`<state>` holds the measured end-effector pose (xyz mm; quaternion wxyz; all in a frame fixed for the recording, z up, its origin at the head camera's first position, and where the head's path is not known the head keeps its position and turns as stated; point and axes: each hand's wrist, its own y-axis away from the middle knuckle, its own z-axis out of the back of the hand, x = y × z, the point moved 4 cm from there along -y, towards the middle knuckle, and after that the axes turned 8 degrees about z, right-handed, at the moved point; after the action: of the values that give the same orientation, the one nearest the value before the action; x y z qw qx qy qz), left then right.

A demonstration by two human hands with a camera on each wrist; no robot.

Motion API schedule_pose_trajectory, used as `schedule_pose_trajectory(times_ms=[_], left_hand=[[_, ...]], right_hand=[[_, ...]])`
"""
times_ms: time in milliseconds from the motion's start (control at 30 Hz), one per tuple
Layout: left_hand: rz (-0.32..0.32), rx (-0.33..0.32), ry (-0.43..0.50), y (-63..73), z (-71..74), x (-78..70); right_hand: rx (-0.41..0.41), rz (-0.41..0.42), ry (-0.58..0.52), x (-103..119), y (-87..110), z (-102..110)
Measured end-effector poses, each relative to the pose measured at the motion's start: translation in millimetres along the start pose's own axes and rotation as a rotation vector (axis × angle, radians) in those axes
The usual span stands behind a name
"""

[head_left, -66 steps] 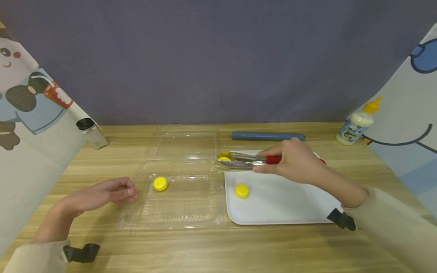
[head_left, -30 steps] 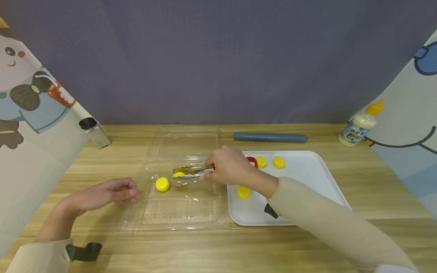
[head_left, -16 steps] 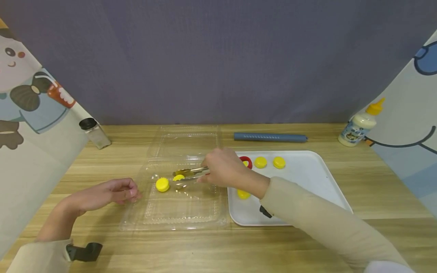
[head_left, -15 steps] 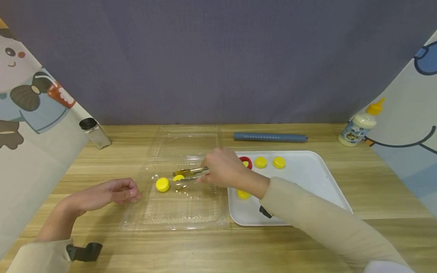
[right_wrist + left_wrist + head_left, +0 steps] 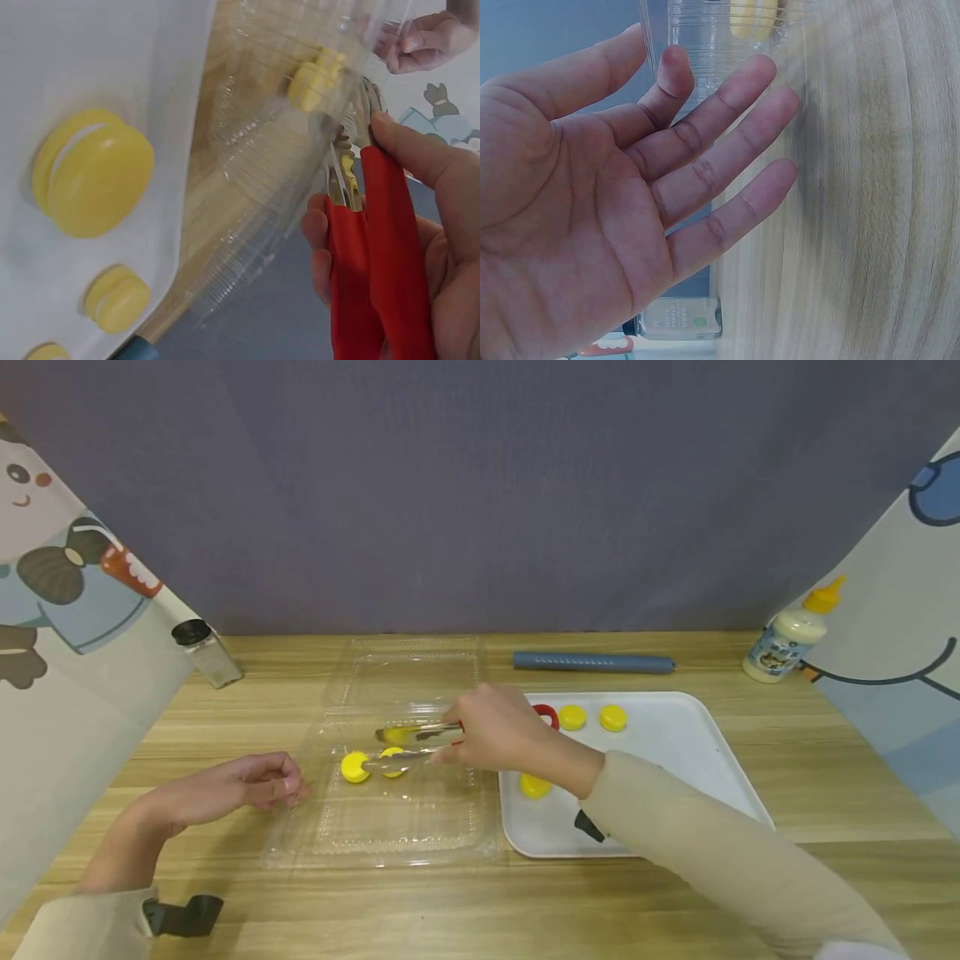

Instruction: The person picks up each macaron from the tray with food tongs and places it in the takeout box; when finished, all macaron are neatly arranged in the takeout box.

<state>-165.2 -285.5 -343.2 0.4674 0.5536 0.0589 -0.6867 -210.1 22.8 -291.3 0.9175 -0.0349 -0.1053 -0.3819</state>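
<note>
My right hand (image 5: pixel 498 727) grips metal tongs (image 5: pixel 345 172) by their red handles, over the clear plastic container (image 5: pixel 405 822). The tips of the tongs stand apart around a yellow macaron (image 5: pixel 392 763) in the container, partly covered by the near arm. Left of it sits another yellow macaron (image 5: pixel 354 768). My left hand (image 5: pixel 225 789) pinches the container's left edge between thumb and index finger, its other fingers (image 5: pixel 727 161) stretched out. Several more yellow macarons (image 5: pixel 613 718) lie on the white tray (image 5: pixel 675 793), one partly behind my right forearm.
The container's lid (image 5: pixel 408 672) lies folded back behind it. A long blue-grey bar (image 5: pixel 592 662) lies behind the tray. A pepper jar (image 5: pixel 210 656) stands back left, a squeeze bottle (image 5: pixel 783 639) back right. Cloth walls close off the table's back and sides.
My right hand has carried a macaron in the tongs leftward from the tray into the container. The tips of the tongs have since spread apart. The left hand has stayed put.
</note>
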Motion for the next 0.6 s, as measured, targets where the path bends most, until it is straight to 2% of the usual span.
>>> schedule_pose_trajectory(times_ms=[267,600], left_hand=[[-0.02,0.014,0.003,-0.5,0.1,-0.2],[-0.022,0.005,-0.005,-0.7,0.1,1.6]], right_hand=[[-0.011,-0.051,-0.128,-7,14.1,15],[-0.052,-0.058,-0.256,-25,32.6,25]])
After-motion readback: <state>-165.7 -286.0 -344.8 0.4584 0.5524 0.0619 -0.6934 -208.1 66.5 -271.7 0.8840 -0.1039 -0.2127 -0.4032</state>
